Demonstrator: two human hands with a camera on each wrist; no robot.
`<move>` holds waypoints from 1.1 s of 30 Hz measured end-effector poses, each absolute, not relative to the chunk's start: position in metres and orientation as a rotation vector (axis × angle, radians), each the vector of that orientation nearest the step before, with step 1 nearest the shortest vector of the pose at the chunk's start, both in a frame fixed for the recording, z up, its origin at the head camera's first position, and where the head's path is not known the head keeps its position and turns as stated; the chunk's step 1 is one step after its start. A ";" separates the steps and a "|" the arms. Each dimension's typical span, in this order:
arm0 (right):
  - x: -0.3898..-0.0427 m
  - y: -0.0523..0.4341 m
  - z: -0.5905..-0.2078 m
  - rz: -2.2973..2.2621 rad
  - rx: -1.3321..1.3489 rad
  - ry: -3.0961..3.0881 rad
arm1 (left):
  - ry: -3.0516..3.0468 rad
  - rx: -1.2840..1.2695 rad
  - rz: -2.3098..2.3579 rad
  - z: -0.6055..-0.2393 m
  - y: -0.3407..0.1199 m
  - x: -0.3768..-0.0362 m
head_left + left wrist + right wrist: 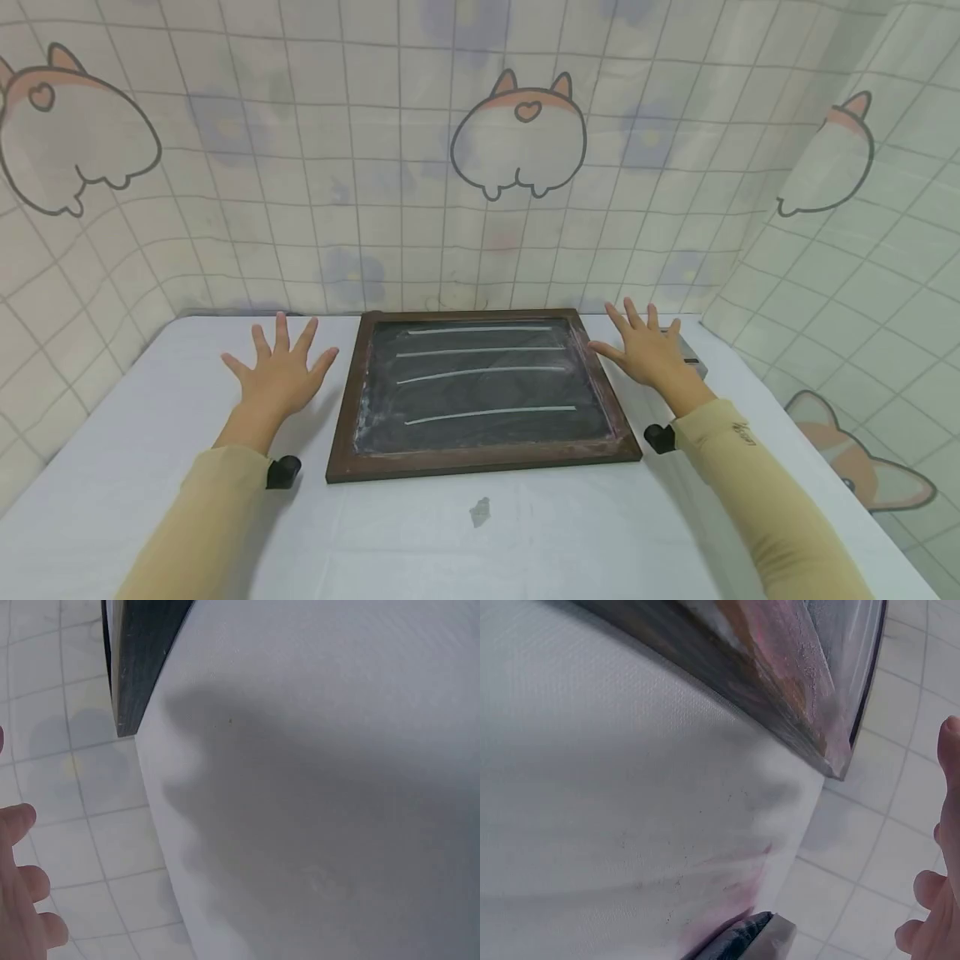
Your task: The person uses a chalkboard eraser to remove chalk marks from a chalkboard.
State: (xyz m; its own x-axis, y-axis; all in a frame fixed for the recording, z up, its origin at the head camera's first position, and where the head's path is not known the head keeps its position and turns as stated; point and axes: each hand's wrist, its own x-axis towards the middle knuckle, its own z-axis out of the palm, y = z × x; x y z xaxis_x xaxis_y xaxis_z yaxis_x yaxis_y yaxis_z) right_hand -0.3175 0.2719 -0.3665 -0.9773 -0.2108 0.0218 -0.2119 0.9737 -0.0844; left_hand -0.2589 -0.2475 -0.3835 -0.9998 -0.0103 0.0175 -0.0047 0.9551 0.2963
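Observation:
A small chalkboard in a brown wooden frame lies on the white table, with several pale chalk lines drawn across it. Left of the board, my left hand is held above the table, fingers spread and empty. My right hand is likewise spread and empty, its thumb overlapping the board's right edge in the head view. Partly behind that hand sits a grey block-like object; the right wrist view shows its dark, fuzzy side. In both wrist views the board's frame appears near the top.
A white table with a small grey mark spreads in front of the board. Behind and to the right hangs a gridded curtain with corgi drawings. Pink dust stains the table beside the grey object.

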 end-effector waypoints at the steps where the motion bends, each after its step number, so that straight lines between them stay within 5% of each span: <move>1: -0.317 0.272 -0.366 0.140 0.336 -3.109 | -3.085 0.006 -0.473 -0.383 -0.248 -0.259; 33: -0.292 0.332 -0.372 0.286 0.383 -3.067 | -3.027 -0.233 -0.467 -0.377 -0.246 -0.228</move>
